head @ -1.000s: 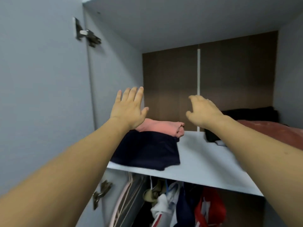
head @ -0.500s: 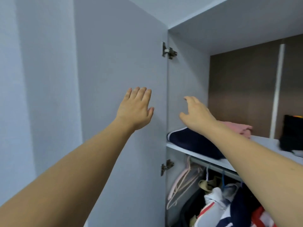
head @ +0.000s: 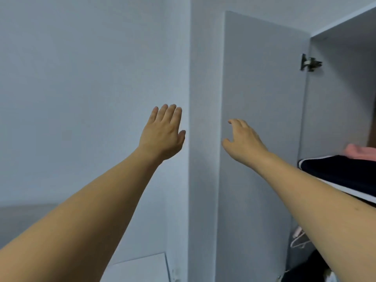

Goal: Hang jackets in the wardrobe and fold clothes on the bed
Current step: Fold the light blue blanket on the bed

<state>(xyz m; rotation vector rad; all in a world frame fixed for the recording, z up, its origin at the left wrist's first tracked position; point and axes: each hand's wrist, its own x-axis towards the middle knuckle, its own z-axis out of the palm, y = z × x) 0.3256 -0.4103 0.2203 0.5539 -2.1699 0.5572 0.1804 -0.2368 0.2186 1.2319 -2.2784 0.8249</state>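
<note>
My left hand (head: 162,133) is raised in front of the pale wall, fingers straight and together, holding nothing. My right hand (head: 243,142) is stretched out before the open wardrobe door (head: 262,98), fingers loosely curled and apart, also holding nothing. At the right edge a folded dark navy garment (head: 341,169) lies on the wardrobe shelf (head: 364,197) with a folded pink garment (head: 360,152) on top of it. Both hands are well left of the shelf. The bed is out of view.
A metal hinge (head: 310,63) sits high on the door's inner edge. Pale hangers (head: 299,240) and dark hanging clothes (head: 305,269) show below the shelf. A white flat surface (head: 140,268) lies low beside the wall.
The view has swung left, away from the wardrobe interior toward the wall. Both hands have come off the shelf area and stay raised; the folded clothes now sit at the right edge.
</note>
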